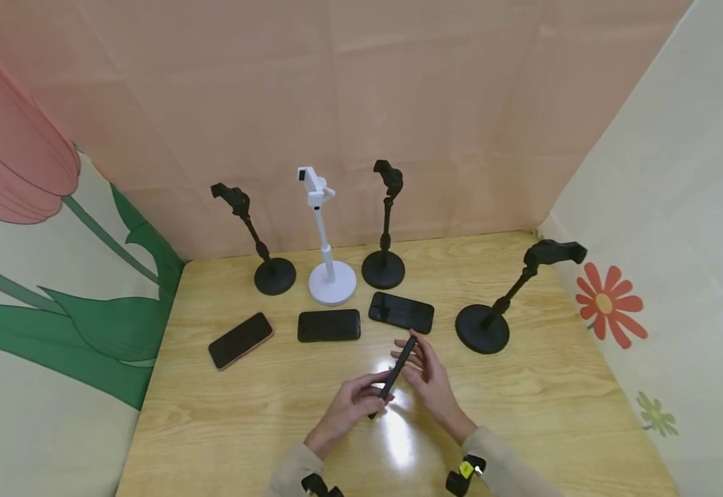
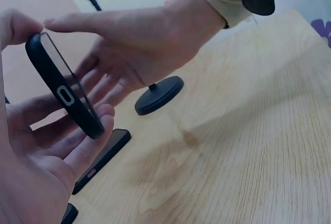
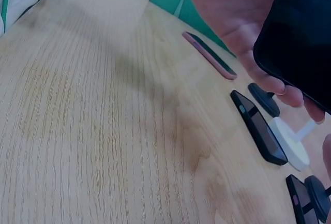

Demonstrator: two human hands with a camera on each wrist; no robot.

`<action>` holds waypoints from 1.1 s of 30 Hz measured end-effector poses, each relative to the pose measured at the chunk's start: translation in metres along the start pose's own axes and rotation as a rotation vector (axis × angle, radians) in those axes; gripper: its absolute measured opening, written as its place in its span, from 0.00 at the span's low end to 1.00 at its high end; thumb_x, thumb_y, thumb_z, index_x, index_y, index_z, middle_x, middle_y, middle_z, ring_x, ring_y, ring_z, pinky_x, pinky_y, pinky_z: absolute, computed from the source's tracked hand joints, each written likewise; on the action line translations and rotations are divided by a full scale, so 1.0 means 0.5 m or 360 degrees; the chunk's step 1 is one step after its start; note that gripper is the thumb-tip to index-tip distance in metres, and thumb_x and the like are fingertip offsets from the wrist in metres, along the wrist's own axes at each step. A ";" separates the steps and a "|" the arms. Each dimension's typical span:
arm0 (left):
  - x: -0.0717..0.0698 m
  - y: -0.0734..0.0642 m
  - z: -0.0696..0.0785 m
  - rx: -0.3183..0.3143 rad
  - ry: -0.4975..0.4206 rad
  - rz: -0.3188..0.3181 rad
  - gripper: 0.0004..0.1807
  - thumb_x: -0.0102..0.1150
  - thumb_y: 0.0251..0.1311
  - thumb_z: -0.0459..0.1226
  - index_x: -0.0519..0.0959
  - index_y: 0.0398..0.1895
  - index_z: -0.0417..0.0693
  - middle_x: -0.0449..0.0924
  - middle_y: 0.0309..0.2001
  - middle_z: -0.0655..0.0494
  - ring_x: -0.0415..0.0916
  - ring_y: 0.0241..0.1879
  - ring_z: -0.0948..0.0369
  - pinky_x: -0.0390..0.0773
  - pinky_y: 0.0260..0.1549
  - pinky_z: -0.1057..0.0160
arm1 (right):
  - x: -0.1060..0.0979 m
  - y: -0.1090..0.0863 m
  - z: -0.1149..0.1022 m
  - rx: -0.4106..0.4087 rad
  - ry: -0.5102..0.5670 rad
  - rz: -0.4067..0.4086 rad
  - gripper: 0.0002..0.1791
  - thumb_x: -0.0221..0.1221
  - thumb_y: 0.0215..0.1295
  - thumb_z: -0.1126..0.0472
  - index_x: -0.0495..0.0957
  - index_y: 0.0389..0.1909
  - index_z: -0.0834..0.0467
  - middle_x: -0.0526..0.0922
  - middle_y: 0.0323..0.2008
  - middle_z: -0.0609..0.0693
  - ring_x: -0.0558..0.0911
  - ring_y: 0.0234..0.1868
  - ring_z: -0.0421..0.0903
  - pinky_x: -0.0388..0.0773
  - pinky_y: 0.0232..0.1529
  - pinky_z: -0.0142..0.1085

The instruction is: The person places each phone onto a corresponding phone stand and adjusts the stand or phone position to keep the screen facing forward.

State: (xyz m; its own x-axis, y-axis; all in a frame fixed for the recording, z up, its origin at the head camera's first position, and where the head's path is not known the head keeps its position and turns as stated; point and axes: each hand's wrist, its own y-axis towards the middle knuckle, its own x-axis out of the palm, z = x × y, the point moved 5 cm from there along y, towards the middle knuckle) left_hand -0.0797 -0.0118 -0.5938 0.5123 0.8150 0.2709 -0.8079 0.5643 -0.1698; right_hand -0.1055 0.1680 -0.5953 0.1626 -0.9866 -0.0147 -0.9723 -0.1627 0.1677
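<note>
A phone in a black case (image 1: 396, 369) is tilted over the table between both hands. My left hand (image 1: 350, 408) grips it, thumb on one edge and fingertips along the opposite one; its dark screen (image 3: 300, 40) shows in the right wrist view. At the phone's far end is my right hand (image 1: 432, 386), its fingers extended and spread, partly hidden behind the phone in the left wrist view. There, the right thumb tip (image 2: 51, 25) is right at the phone's upper corner. Just beyond the right fingertips, a black phone (image 1: 401, 312) lies flat on the table.
Another black phone (image 1: 329, 325) and a pink-edged phone (image 1: 240, 341) lie leftward. Behind them stand a black phone stand (image 1: 275, 276), a white one (image 1: 333, 283) and another black one (image 1: 383, 270). A further black stand (image 1: 482, 329) is at right on the wooden table (image 1: 560, 414).
</note>
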 end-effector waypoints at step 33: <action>0.028 0.016 0.007 0.0239 0.0291 -0.0068 0.34 0.62 0.65 0.29 0.67 0.75 0.37 0.71 0.69 0.38 0.75 0.64 0.43 0.73 0.69 0.52 | -0.021 -0.005 -0.017 -0.0091 0.0266 -0.0038 0.35 0.49 0.78 0.69 0.51 0.81 0.59 0.69 0.67 0.71 0.84 0.59 0.49 0.82 0.60 0.37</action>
State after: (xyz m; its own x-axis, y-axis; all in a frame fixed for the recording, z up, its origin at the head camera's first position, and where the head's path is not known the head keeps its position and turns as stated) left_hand -0.0799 0.0036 -0.5882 0.5803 0.8087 0.0965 -0.8115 0.5841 -0.0154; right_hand -0.1036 0.1791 -0.5870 0.2160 -0.9658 0.1437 -0.9575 -0.1807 0.2250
